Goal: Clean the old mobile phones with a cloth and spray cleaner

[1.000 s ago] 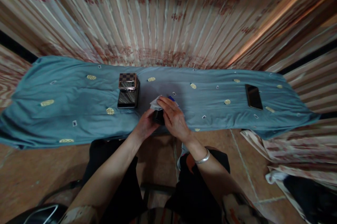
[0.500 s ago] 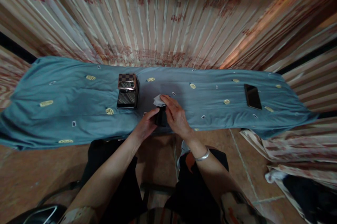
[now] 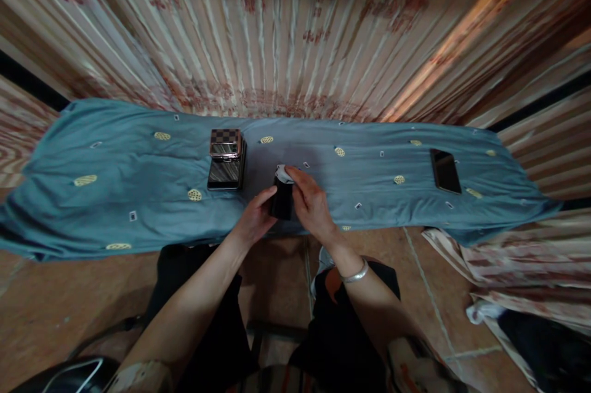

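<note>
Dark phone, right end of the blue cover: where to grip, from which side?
Probably across its long edges, from above and the near side, with the right hand: the dark phone lies flat on the blue cover, both long edges exposed, its length pointing away from the wearer. That hand is on the white cloth.

Stacked devices (image 3: 226, 172) obstruct the hands (image 3: 314, 205) leftward; rightward cloth (image 3: 376, 190) leaves room

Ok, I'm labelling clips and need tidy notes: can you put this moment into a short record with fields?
Left hand: holds a black flat object
Right hand: holds a white cloth at that object's far end
Left of hands: stacked glossy devices
Right of hands: dark phone, lying flat
Surface: blue-green patterned cover
Background: patterned curtain
</note>
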A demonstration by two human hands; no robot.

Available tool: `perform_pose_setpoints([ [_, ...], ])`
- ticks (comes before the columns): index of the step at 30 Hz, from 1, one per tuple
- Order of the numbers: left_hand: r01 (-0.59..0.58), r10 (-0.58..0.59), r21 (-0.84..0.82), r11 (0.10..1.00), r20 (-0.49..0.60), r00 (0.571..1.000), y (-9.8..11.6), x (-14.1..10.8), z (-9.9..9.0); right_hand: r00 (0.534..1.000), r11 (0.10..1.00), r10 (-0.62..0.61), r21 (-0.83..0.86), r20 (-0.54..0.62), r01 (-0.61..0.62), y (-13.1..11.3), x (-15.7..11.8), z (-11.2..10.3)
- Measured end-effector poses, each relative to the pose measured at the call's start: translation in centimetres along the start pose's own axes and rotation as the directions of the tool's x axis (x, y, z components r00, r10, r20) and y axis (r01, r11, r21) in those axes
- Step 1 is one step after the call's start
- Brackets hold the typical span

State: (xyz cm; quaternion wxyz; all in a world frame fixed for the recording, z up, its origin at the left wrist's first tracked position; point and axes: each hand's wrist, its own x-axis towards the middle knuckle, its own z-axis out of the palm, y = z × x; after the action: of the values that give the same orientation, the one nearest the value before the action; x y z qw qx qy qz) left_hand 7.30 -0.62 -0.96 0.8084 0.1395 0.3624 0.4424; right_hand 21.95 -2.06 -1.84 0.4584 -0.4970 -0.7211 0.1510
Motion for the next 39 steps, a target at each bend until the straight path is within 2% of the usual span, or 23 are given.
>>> perform_pose_setpoints([
  [6, -0.011, 0.008, -0.051, 0.999, -0.063, 0.998, 0.9, 0.1, 0.3, 0.994, 0.996, -0.087, 0.021, 0.071, 0.085, -1.5, -0.3, 0.3],
  [11, -0.02, 0.009, -0.093, 0.996, -0.114, 0.993, 1.4, 0.5, 0.0, 0.991, 0.993, -0.112, 0.056, 0.076, 0.108, -1.9, -0.4, 0.1],
  [16, -0.041, 0.034, -0.084, 0.996, -0.081, 0.996, 0.8, 0.6, 0.3, 0.993, 0.994, -0.108, 0.037, 0.057, 0.106, -2.3, -0.2, 0.1],
  [21, -0.069, 0.059, -0.105, 0.992, -0.092, 0.994, 0.9, 0.9, 0.2, 0.989, 0.993, -0.118, 0.036, 0.092, 0.116, -2.6, -0.2, 0.0],
  [28, -0.053, 0.053, -0.103, 0.993, -0.009, 0.999, 2.0, 0.6, 0.2, 0.996, 0.997, -0.071, -0.028, 0.062, 0.073, -1.5, -0.6, -0.1],
  [39, -0.023, 0.024, -0.051, 0.998, 0.015, 1.0, 1.2, 0.1, 0.8, 0.999, 0.997, -0.045, -0.067, 0.008, 0.046, -0.2, -0.3, 0.0],
])
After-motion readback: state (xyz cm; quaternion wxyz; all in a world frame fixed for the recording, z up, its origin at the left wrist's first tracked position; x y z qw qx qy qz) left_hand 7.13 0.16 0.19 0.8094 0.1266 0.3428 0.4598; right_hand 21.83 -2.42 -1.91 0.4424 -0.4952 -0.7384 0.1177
